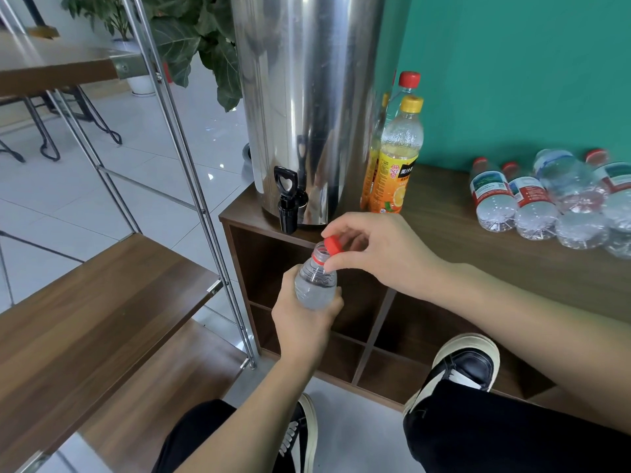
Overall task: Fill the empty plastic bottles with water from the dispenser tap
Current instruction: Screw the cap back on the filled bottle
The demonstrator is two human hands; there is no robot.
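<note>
My left hand [304, 322] grips a clear plastic bottle [316, 283] around its body, holding it upright below the cabinet's front edge. My right hand [375, 250] pinches the bottle's red cap [333, 245], which sits tilted just beside the open mouth, off the thread. The steel water dispenser [304, 97] stands on the cabinet's left corner. Its black tap [288, 203] juts over the edge, just above and left of the bottle.
Several clear bottles with red caps [546, 199] lie on the brown cabinet top [444, 240] at the right. Two orange drink bottles [396, 158] stand next to the dispenser. A metal-framed wooden shelf [102, 302] stands at the left. My shoes are below.
</note>
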